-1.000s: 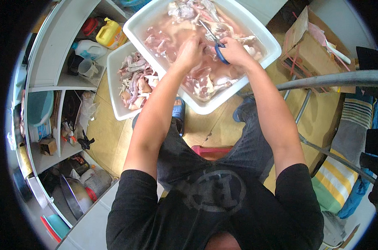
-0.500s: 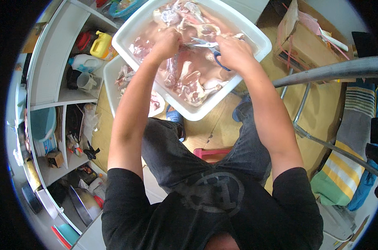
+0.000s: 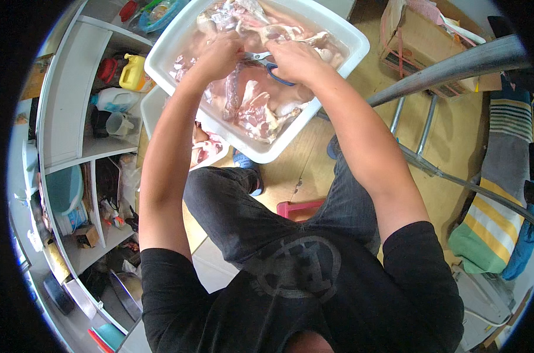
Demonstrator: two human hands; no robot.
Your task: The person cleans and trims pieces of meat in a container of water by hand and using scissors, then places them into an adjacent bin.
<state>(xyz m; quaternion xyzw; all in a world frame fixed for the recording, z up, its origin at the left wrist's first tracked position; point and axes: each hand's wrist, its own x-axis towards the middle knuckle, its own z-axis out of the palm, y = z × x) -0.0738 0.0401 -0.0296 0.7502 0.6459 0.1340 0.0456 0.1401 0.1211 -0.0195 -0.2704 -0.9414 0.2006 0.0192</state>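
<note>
A large white basin holds raw poultry pieces in cloudy pinkish water. My right hand grips a pair of scissors with dark blue handles, its fingers closed round the loops. The short stretch of blade that shows points left and reaches my left hand. That hand is closed on a raw poultry piece, whose long, thin part hangs below it toward the water. My left fingers hide most of the held part and the blade tips.
Under the basin's left side a second white tub holds more raw meat. Shelves with a yellow jug line the left. On the right are a cardboard box, a metal tube frame and a striped cloth.
Both hands are closer together, and the scissors now meet my left hand, with less blade showing. The whole scene has shifted a little left and up in the view.
</note>
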